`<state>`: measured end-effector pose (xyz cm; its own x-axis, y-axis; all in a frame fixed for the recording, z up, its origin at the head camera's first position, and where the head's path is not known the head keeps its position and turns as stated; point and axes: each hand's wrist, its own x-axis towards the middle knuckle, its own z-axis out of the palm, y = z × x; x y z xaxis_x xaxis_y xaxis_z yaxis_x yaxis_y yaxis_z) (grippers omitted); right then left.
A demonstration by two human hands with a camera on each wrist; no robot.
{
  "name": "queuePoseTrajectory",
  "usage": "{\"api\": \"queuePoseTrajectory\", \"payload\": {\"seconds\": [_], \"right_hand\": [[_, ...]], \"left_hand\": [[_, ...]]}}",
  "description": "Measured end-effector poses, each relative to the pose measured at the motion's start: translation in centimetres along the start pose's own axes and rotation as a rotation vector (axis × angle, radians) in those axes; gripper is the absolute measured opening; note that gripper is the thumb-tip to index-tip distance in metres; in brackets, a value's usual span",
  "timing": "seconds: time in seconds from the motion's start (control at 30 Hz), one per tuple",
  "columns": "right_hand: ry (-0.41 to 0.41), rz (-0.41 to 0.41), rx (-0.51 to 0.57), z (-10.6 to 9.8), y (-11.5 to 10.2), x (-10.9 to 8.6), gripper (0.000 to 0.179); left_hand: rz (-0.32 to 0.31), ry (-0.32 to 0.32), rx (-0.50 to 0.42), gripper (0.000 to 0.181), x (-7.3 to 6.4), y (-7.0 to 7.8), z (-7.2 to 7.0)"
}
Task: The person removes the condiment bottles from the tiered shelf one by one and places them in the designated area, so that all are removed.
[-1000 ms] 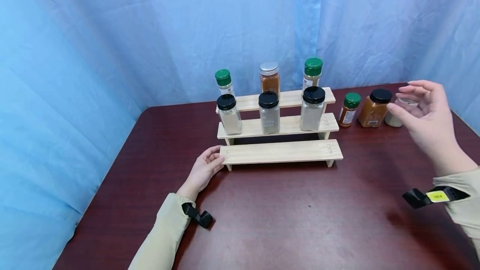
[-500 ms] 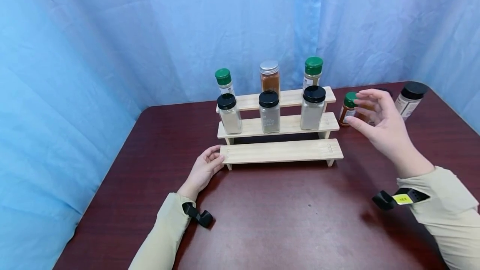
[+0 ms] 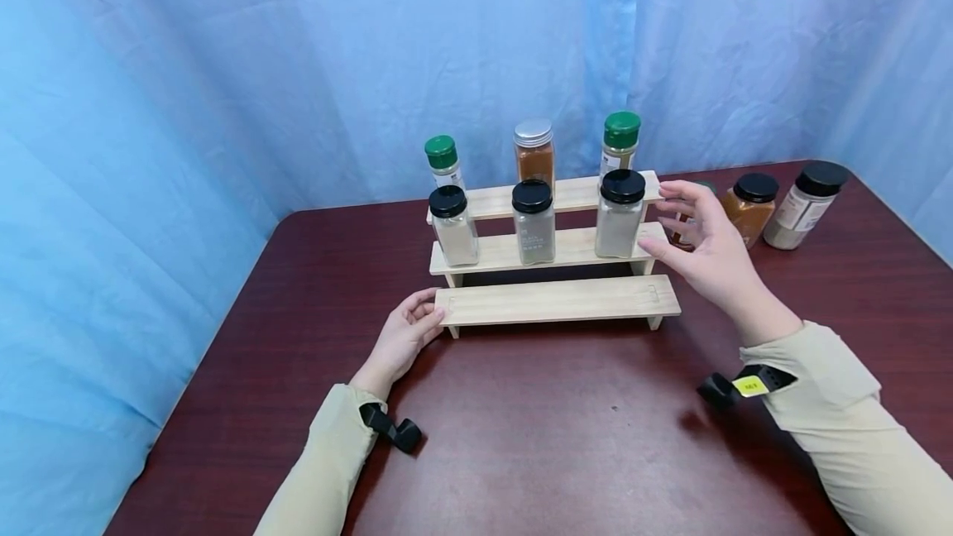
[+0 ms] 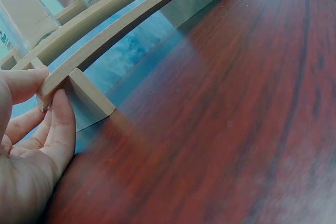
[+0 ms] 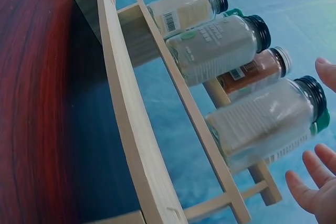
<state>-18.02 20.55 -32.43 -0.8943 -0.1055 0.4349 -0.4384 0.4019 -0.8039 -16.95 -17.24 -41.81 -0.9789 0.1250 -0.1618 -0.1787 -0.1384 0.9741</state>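
Note:
A three-step wooden spice rack (image 3: 554, 302) stands mid-table. My left hand (image 3: 402, 337) pinches the left end of its lowest step, thumb on top and fingers beneath, as the left wrist view shows. Three black-lidded glass jars line the middle step; the rightmost jar (image 3: 620, 217) holds pale grey powder. My right hand (image 3: 711, 255) hovers at the rack's right end, thumb and fingers spread, nothing held. In the right wrist view its fingers (image 5: 307, 192) are apart from that jar. Behind, the top step bears two green-capped bottles and a silver-lidded spice jar (image 3: 534, 157).
Right of the rack stand a black-lidded jar of orange-brown spice (image 3: 750, 209) and a taller black-lidded jar with a white label (image 3: 804, 205). A green-capped bottle is mostly hidden behind my right hand. Blue curtains (image 3: 476, 48) hang behind the dark red table (image 3: 536, 428).
My right hand has moved left, from before the jars at the far right to the rack's right end, staying spread. My left hand keeps its grip on the lowest step.

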Motion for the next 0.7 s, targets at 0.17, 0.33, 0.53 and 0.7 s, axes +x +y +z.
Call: {"api": "queuePoseTrajectory", "payload": {"seconds": [0.17,0.33,0.53,0.7], "right_hand": [[-0.013,0.006,0.003,0.7,-0.1,0.3,0.07],[-0.029,0.015,0.011,1.3,0.1,0.6,0.072],[-0.026,0.042,0.015,1.8,0.3,0.7,0.074],[-0.024,0.064,0.032,2.2,0.7,0.9,0.076]], "left_hand": [[-0.005,0.005,0.009,0.048,0.0,0.0,0.1],[-0.008,0.001,0.019,0.049,0.0,0.0,0.0],[-0.009,-0.006,0.017,0.049,-0.1,0.1,0.0],[-0.008,-0.007,0.013,0.049,-0.1,0.1,0.1]]}}
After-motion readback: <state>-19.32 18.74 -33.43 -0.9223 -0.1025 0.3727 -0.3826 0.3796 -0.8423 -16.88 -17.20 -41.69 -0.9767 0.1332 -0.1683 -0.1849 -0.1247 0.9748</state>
